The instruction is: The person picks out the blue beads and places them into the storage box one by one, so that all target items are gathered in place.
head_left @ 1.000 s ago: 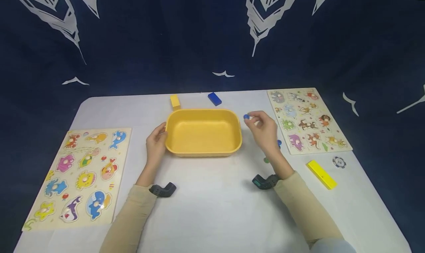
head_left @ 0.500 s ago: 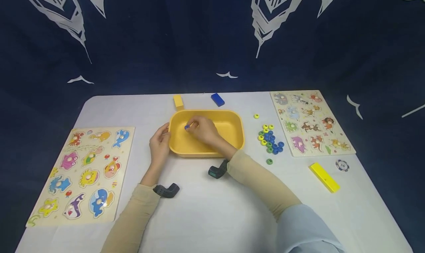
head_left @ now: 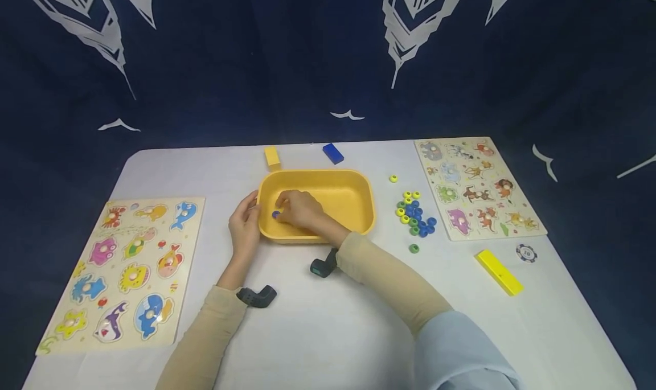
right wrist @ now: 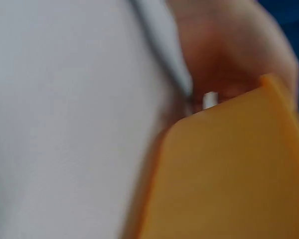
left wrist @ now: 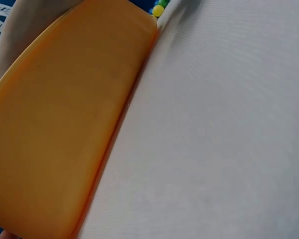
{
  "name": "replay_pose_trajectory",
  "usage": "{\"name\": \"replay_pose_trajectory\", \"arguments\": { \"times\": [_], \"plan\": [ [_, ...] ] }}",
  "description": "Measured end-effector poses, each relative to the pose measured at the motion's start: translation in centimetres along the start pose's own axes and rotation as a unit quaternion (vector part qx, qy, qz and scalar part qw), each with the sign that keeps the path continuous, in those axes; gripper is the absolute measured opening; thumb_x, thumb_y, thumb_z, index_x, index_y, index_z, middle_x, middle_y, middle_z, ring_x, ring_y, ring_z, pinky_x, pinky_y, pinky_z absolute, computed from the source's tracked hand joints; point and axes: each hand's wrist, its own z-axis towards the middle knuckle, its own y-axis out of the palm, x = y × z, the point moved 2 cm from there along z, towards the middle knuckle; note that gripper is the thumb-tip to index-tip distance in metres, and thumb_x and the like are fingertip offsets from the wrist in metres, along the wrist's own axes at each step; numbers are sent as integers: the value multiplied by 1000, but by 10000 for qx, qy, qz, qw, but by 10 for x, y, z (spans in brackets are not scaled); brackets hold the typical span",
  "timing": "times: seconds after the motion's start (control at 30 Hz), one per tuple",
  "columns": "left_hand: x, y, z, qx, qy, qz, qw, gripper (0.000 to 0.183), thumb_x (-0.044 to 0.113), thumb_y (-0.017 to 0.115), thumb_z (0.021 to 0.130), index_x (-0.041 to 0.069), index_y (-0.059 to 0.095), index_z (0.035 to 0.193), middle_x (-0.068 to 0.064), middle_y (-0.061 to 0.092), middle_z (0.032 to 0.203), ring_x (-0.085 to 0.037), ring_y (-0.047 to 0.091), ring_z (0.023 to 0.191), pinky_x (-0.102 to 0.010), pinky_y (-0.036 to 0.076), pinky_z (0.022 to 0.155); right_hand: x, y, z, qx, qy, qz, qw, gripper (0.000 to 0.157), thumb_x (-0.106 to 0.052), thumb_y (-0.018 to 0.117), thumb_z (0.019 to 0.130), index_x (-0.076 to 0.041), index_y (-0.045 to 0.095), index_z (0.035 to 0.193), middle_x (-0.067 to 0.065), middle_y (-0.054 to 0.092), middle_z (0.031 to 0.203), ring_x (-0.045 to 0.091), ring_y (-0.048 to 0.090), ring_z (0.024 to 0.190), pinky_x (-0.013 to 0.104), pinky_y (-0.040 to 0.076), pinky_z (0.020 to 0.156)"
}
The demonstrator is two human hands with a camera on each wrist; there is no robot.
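A yellow plastic tray (head_left: 366, 208) stands in the middle of the white table. My left hand (head_left: 244, 230) rests against its left side, fingertips at the rim. Over the tray's left part is my right hand (head_left: 302, 209), thumb and forefinger spread apart. A small blue bead (head_left: 275, 214) lies in the tray right by those fingertips. In the left wrist view the tray's outer wall (left wrist: 65, 114) fills the left side; the right wrist view is blurred and shows a tray wall (right wrist: 229, 174) too.
Several blue, green and yellow beads (head_left: 414, 210) lie right of the tray. A yellow block (head_left: 272, 158) and a blue block (head_left: 333, 153) stand behind it. Picture puzzle boards (head_left: 123, 270) flank both sides. A long yellow block (head_left: 499, 272) and a chip (head_left: 526, 253) lie at right.
My right hand has carried a blue bead from the right into the tray, then moved to its left part, where the fingers parted from the bead. My left hand has stayed at the tray.
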Motion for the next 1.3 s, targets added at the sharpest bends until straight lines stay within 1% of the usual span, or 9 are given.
{"name": "replay_pose_trajectory", "arguments": {
  "times": [0.13,0.23,0.33,0.5,0.6,0.77,0.9,1.0,1.3],
  "plan": [
    [-1,1,-1,17,41,57,10000,35,7,46,89,12,53,122,-9,59,110,-19,58,95,-24,52,78,6,-21,-22,626,-608,608,9943,29,-25,69,76,-18,61,103,-6,61,74,11,52,59,22,41,48],
    [-1,1,-2,22,32,69,10000,35,7,45,89,13,52,122,-9,58,110,-19,58,96,-22,52,78,18,-42,-48,1244,-1074,957,9817,30,-23,69,76,-15,61,104,-5,60,72,13,46,52,21,36,42],
    [-1,1,-2,46,-11,8,10000,35,8,45,89,14,53,122,-10,58,111,-21,57,97,-20,51,77,44,-62,-75,1914,-1185,1116,9679,31,-23,69,76,-15,61,105,-4,59,73,14,42,49,20,33,39],
    [4,-3,-3,71,-39,-95,9999,35,7,45,89,10,52,123,-13,57,114,-25,58,98,-17,50,76,104,-83,-121,3014,-836,1203,9422,32,-22,69,75,-12,61,105,0,60,74,13,42,52,18,33,41],
    [16,-4,-7,85,14,-128,9999,35,4,44,88,4,51,122,-17,57,113,-28,57,98,-16,50,76,142,-88,-144,3584,-516,1325,9227,31,-19,70,75,-9,62,103,2,59,73,11,39,48,24,30,35],
    [29,-3,-12,80,64,-142,9998,35,2,43,88,0,50,122,-21,56,112,-32,56,98,-17,50,76,191,-87,-172,4132,305,1269,9012,28,-21,68,77,-10,64,102,0,58,72,8,37,48,32,29,33],
    [28,-3,-12,69,98,-165,9998,35,2,42,88,0,50,122,-21,56,112,-32,56,100,-20,51,79,209,-82,-182,4123,920,1133,8993,28,-25,67,78,-13,63,103,2,58,75,12,41,51,20,31,37],
    [26,-2,-11,54,115,-215,9997,35,2,43,87,0,51,121,-21,56,111,-32,56,100,-22,51,79,218,-78,-182,4049,1159,1036,9010,29,-25,68,77,-15,63,104,1,59,75,13,42,51,19,32,37],
    [26,0,-12,60,87,-181,9998,35,3,44,87,0,52,121,-21,57,111,-31,56,101,-16,50,77,232,-67,-182,3980,968,549,9106,29,-18,73,72,-13,64,99,1,61,72,11,39,47,19,29,36]
  ]
}}
